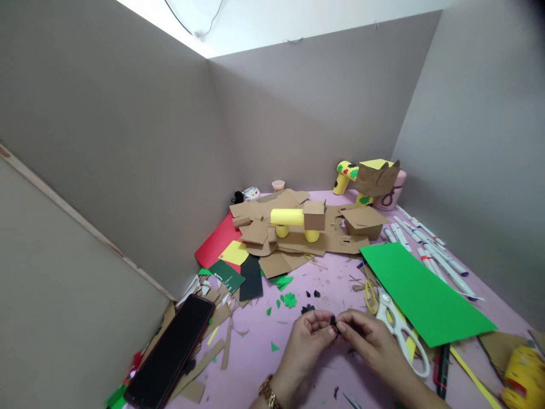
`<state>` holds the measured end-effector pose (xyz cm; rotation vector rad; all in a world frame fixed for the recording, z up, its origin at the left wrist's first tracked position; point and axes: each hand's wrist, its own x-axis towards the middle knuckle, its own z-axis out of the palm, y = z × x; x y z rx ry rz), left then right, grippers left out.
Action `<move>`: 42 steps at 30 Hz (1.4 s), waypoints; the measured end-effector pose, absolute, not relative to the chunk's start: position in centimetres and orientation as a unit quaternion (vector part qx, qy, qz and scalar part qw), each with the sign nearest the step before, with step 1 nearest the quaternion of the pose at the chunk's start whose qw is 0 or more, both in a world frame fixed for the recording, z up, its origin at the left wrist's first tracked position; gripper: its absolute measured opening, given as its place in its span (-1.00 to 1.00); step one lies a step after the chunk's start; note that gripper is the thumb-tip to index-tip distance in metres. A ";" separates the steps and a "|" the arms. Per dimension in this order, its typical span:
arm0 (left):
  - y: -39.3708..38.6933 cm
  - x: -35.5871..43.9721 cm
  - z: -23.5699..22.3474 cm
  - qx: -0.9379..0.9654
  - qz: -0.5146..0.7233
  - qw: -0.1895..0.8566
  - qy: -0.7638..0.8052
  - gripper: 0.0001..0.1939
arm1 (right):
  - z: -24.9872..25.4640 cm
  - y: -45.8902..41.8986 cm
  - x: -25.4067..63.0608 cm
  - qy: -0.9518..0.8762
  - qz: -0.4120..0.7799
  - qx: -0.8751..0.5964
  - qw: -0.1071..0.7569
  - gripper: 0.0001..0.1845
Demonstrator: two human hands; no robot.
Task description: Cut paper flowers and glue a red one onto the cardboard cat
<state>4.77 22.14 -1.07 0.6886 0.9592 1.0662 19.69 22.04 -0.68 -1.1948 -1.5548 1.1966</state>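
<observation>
My left hand (307, 339) and my right hand (367, 339) meet over the pink table, fingers closed on a small black paper piece (333, 321) pinched between them. Its full shape is partly hidden by my fingertips. Just beyond my left hand lies a black paper flower (307, 309). A green paper flower (290, 300) and two small black cut shapes (317, 293) sit farther off. Beside my right hand are white-handled scissors (398, 325), partly under a green paper sheet (426, 292).
A yellow tube figure with a cardboard box head (314, 216) stands on cardboard sheets (293, 241). A decorated figure (377, 179) is at the back right near markers (443, 258). A phone (172, 352) rests on scraps at left. Grey partitions (315, 113) surround the table.
</observation>
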 end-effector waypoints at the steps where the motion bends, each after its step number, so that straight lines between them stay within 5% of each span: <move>1: 22.1 4.7 -1.1 0.315 0.478 0.696 0.434 -0.68 | -0.7 22.0 19.7 -0.624 0.463 -0.476 0.411 -0.73; 6: 22.1 4.7 -1.5 0.372 0.508 0.645 0.433 -0.73 | -0.9 22.2 19.5 -0.517 0.583 -0.463 0.423 -0.66; 15: 21.8 5.1 -1.5 0.217 0.477 0.783 0.335 -0.72 | -0.8 22.1 18.7 -0.412 0.693 -0.423 0.413 -0.62; 42: 21.4 5.1 -1.3 0.088 0.426 0.859 0.270 -0.76 | -0.8 22.2 18.6 -0.385 0.726 -0.409 0.397 -0.59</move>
